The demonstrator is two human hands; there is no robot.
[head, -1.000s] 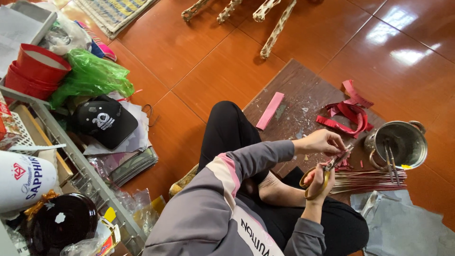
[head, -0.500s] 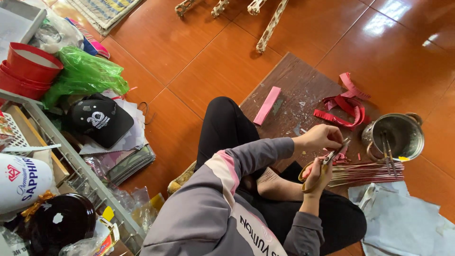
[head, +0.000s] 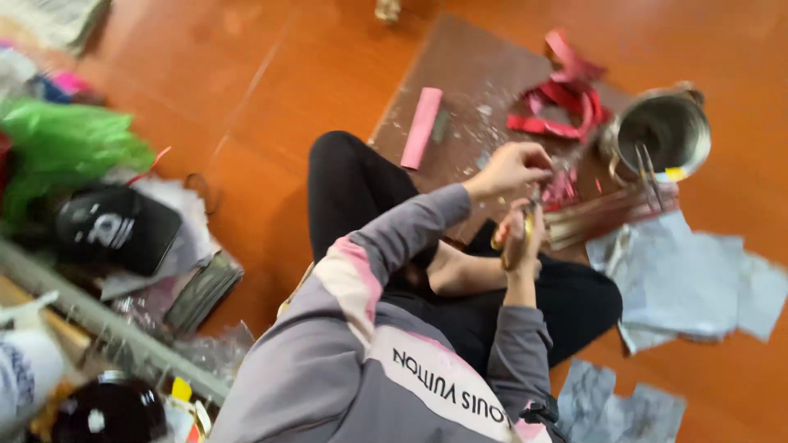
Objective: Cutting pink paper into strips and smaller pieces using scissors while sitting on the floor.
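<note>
Red strip (head: 560, 190): a small piece, blurred, held just above the near edge of the brown board (head: 460, 66), close to the board's right corner.

Grip: the left hand (head: 509, 168) is closed, its fingertips pinching the strip at its left end. The right hand (head: 519, 239) is closed through the yellow handles of the scissors (head: 525, 221), just below the left hand. The blades point up toward the strip; whether they are parted cannot be told.

Position relative to grip: the strip projects rightward from the left fingertips and sits just beside the scissor tips, possibly touching.

Risks, as judged:
- The left fingertips sit very near the blades; a nick is possible if the pinch creeps inward.
- The strip is small and held at one end only; it could twist or slip and cut crooked.
- The steel pot (head: 661, 131) and the stick bundle (head: 607, 215) lie near the board's right edge; an elbow swing could knock them.
</note>
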